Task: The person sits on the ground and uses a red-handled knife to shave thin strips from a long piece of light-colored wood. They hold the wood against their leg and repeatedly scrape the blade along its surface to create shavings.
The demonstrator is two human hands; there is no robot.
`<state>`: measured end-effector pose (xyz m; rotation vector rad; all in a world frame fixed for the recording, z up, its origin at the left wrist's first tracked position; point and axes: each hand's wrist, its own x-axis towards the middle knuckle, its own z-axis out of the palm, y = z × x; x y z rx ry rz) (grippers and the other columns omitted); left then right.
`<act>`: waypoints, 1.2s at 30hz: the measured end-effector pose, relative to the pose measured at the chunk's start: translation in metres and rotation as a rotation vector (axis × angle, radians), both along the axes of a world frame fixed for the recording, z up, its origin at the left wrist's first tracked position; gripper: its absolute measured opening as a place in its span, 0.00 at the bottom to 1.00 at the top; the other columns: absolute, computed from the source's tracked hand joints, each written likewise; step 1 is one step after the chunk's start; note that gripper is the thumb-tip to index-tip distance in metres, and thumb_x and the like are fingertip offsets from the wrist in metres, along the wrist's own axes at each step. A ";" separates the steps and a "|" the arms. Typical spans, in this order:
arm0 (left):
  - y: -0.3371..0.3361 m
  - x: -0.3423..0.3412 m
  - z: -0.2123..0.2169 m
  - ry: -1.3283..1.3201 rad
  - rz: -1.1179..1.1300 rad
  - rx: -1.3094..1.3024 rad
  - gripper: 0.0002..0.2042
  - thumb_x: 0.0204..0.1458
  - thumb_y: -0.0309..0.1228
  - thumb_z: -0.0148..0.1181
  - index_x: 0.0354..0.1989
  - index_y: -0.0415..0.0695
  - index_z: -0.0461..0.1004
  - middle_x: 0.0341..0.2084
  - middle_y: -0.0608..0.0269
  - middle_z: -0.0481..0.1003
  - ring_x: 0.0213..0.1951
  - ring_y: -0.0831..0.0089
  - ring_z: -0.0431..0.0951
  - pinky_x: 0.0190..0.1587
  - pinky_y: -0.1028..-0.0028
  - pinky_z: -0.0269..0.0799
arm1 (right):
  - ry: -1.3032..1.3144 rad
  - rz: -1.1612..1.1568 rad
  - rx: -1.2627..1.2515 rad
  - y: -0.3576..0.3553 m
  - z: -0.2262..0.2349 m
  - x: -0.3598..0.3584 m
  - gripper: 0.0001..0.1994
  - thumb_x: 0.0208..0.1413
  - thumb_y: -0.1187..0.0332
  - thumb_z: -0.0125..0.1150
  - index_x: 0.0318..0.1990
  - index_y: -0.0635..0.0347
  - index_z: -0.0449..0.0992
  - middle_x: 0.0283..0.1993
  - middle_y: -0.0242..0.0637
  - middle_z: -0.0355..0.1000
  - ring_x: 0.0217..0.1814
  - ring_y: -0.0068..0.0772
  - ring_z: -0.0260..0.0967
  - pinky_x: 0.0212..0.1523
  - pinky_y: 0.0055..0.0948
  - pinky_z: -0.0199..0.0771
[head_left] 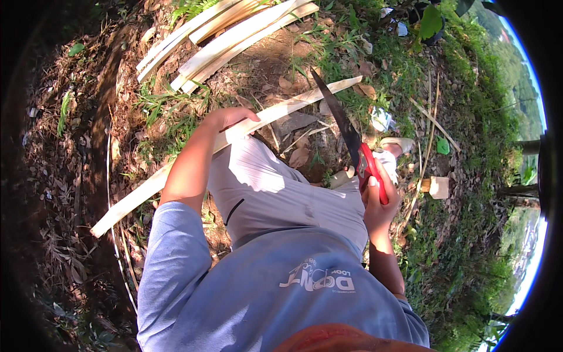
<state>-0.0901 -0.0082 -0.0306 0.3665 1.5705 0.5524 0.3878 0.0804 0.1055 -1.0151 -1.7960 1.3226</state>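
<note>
My left hand [230, 119] is closed around a long, flat strip of pale split wood or bamboo [287, 106]. The strip lies slantwise over my left knee, one end low at the left and the other up toward the far right. In my right hand [381, 196] is a pruning saw [345, 125], gripped by its red handle beside my right thigh. Its dark, tapering blade points away and to the left. Near its tip the blade crosses in front of the strip's far end; whether they touch, I cannot tell.
More pale split strips [240, 44] lie in a pile on the ground ahead. A pale cut block [438, 188] and thin sticks [431, 120] are to the right. My shoe [397, 144] rests among leaves and grass. Greenery [475, 88] lines the right side.
</note>
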 end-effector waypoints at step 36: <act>0.007 0.082 -0.003 1.374 -0.403 -0.090 0.29 0.50 0.47 0.72 0.53 0.37 0.77 0.44 0.48 0.86 0.47 0.50 0.88 0.50 0.56 0.85 | 0.123 0.319 0.009 -0.003 -0.094 -0.125 0.23 0.71 0.72 0.64 0.71 0.66 0.74 0.46 0.43 0.85 0.36 0.16 0.71 0.39 0.22 0.75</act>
